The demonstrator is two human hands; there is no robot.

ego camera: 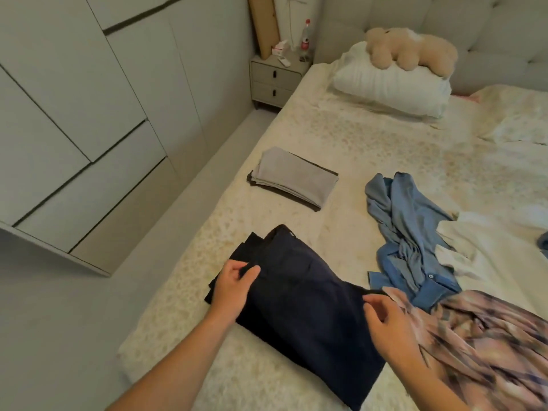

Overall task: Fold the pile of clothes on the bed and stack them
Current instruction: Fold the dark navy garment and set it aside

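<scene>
A dark navy garment (299, 304) lies partly folded on the bed (370, 149) in front of me. My left hand (234, 284) pinches its left edge between thumb and fingers. My right hand (388, 324) holds the garment's right edge with curled fingers. A folded stack (292, 178), grey on top of a dark piece, sits farther up the bed. To the right lie a crumpled blue denim shirt (412, 235), a white garment (486, 241) and a pink-and-grey patterned garment (486, 339).
A white pillow (388, 87) with a beige plush toy (412, 51) sits at the headboard. A nightstand (275, 80) holds a bottle (306, 37) and small items. White wardrobe doors (89, 114) line the left side, with a narrow floor strip between them and the bed.
</scene>
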